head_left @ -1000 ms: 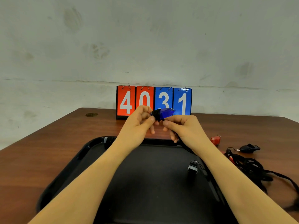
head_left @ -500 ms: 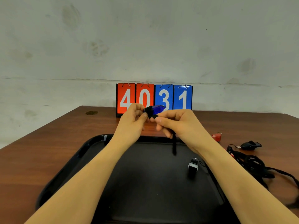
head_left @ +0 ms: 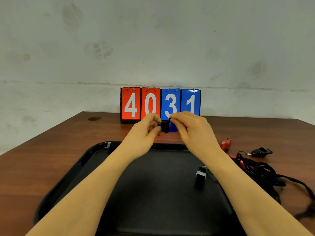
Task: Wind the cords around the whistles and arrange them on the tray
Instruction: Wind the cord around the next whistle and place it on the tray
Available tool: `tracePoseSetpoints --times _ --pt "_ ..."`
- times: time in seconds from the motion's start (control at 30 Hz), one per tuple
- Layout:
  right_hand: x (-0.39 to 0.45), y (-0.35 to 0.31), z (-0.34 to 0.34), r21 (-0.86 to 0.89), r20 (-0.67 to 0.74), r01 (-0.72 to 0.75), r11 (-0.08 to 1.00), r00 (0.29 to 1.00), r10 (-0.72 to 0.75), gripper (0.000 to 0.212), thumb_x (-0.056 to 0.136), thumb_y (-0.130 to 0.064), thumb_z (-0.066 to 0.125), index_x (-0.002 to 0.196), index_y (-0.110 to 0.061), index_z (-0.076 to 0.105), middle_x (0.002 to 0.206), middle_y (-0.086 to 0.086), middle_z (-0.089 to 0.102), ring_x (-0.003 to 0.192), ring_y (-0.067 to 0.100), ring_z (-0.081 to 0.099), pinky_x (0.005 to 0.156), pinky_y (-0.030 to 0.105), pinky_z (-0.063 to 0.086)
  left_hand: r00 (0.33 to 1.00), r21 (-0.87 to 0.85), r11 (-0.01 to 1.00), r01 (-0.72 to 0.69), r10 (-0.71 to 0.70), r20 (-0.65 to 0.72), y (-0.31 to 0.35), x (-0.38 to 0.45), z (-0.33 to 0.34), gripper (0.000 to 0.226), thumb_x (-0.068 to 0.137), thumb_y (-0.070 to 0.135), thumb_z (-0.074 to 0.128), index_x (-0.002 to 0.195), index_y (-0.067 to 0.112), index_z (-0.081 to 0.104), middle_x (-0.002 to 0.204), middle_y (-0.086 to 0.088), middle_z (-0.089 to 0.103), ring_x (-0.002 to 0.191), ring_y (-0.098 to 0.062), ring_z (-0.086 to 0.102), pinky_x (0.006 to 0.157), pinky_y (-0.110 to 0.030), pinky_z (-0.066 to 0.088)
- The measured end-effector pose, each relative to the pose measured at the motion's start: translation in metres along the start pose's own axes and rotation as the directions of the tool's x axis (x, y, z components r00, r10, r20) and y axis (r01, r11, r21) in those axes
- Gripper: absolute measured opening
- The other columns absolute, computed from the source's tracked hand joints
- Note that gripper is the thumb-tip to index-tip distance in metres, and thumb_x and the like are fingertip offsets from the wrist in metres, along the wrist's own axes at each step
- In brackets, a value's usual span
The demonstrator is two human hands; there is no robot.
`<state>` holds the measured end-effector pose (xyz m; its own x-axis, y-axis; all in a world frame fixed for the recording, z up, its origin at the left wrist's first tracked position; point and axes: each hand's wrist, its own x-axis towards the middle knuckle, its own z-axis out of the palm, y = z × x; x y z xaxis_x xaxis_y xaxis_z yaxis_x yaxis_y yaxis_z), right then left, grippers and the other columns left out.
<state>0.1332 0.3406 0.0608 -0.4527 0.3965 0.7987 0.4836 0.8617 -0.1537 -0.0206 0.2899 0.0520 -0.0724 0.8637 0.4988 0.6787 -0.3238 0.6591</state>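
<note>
Your counter (head_left: 51, 160) carries everything here, with the black tray (head_left: 71, 174) taking up most of the near side. Behind it, against the wall, stands a flip scoreboard (head_left: 160, 104) reading 4031.

Off the tray's right edge lies a tangle of black cords (head_left: 262, 172), loose and unwound. A black whistle (head_left: 261, 152) sits at the far end of that heap, and a red whistle (head_left: 225, 144) lies just beside the tray's far right corner. Both look untouched, so those two are left for you to wind, as far as the view shows.

On the tray itself, near its right side, rests one small dark bundle with a pale band (head_left: 201, 174). It is too small to name for certain; it may be a whistle already wound and placed.

Your hands are raised together above the tray's far rim. Your left hand (head_left: 146, 130) pinches one end of the blue whistle (head_left: 172, 129), fingers curled round it. Your right hand (head_left: 190, 128) grips the other side, fingertips closed on the black cord (head_left: 165, 126) that is wrapped in a thick band around the whistle's body. No loose tail hangs below, so the winding on this one looks nearly finished.

I judge you roughly a third to halfway through: finish this wrap, set it on the tray, then do the red and black ones.
</note>
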Motion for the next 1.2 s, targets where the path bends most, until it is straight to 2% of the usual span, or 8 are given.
tracePoseSetpoints --times 0.17,0.27,0.37,0.6,0.67,0.8,0.9,1.2 --pt "0.003 0.001 0.0 0.212 -0.035 -0.2 0.957 0.977 0.212 0.017 0.089 -0.012 0.058 0.102 -0.009 0.07 0.09 -0.001 0.066 0.083 0.006 0.058 0.08 0.008 0.042 0.999 -0.024 0.999 -0.025 0.026 0.043 0.002 -0.002 -0.001 0.014 0.094 0.012 0.046 0.102 0.024 0.045 0.09 0.004 0.06 0.076 -0.002 0.058 0.067 -0.011 0.047" --pt "0.003 0.002 -0.002 0.435 0.046 -0.382 0.815 0.914 0.404 0.013 0.085 -0.011 0.063 0.094 -0.014 0.072 0.084 -0.01 0.065 0.08 0.004 0.061 0.078 0.014 0.05 0.997 -0.035 0.999 -0.039 0.041 0.067 0.003 -0.003 -0.002 0.013 0.094 0.011 0.046 0.102 0.022 0.044 0.085 0.006 0.058 0.067 0.008 0.055 0.065 -0.005 0.045" --pt "0.006 0.004 -0.008 0.586 0.12 -0.455 0.671 0.867 0.484 0.013 0.081 -0.011 0.068 0.077 -0.023 0.071 0.075 -0.009 0.068 0.071 0.005 0.064 0.062 0.014 0.052 0.994 -0.088 0.995 -0.039 0.047 0.094 0.005 -0.003 -0.004 0.011 0.094 0.01 0.047 0.102 0.017 0.048 0.083 0.006 0.059 0.065 0.005 0.055 0.068 -0.008 0.048" --pt "0.009 0.009 -0.013 0.759 0.264 -0.526 0.383 0.787 0.558 0.008 0.076 -0.008 0.071 0.076 -0.015 0.074 0.082 0.005 0.073 0.085 0.018 0.068 0.076 0.025 0.054 0.989 -0.277 0.96 -0.03 0.068 0.131 0.013 -0.005 -0.006 0.014 0.093 0.006 0.047 0.098 0.018 0.05 0.081 0.003 0.063 0.062 -0.002 0.055 0.06 -0.012 0.046" --pt "0.009 0.009 -0.012 0.746 0.267 -0.536 0.396 0.785 0.559 0.011 0.079 -0.008 0.068 0.076 -0.017 0.073 0.084 0.009 0.072 0.083 0.021 0.065 0.074 0.028 0.053 0.994 -0.347 0.938 -0.01 0.048 0.102 0.014 -0.005 -0.005 0.015 0.094 0.005 0.046 0.099 0.019 0.05 0.078 0.003 0.065 0.061 -0.005 0.057 0.058 -0.016 0.046" --pt "0.005 0.005 -0.008 0.622 0.245 -0.488 0.612 0.864 0.441 0.019 0.085 -0.009 0.062 0.076 -0.021 0.071 0.061 -0.001 0.064 0.057 0.005 0.054 0.065 0.019 0.047 0.999 -0.496 0.867 0.054 -0.048 0.025 0.013 -0.004 -0.001 0.017 0.094 0.006 0.044 0.102 0.019 0.052 0.074 0.003 0.066 0.058 -0.008 0.057 0.059 -0.021 0.044" --pt "0.003 -0.001 -0.006 0.58 0.289 -0.457 0.675 0.889 0.354 0.014 0.086 -0.014 0.063 0.08 -0.023 0.072 0.063 -0.003 0.066 0.06 0.002 0.056 0.068 0.018 0.049 0.992 -0.552 0.83 0.08 -0.123 -0.04 0.01 -0.001 -0.002 0.016 0.094 0.005 0.045 0.1 0.017 0.054 0.068 0.004 0.065 0.054 -0.007 0.057 0.052 -0.016 0.042" --pt "0.002 -0.007 -0.006 0.456 0.428 -0.457 0.764 0.865 0.262 0.014 0.088 -0.023 0.061 0.094 -0.016 0.072 0.068 -0.004 0.066 0.064 0.002 0.059 0.068 0.014 0.05 0.966 -0.291 0.949 0.125 -0.184 -0.184 -0.002 0.006 -0.003 0.01 0.094 0.01 0.046 0.103 0.013 0.051 0.075 0.001 0.062 0.057 -0.008 0.052 0.054 -0.006 0.045"
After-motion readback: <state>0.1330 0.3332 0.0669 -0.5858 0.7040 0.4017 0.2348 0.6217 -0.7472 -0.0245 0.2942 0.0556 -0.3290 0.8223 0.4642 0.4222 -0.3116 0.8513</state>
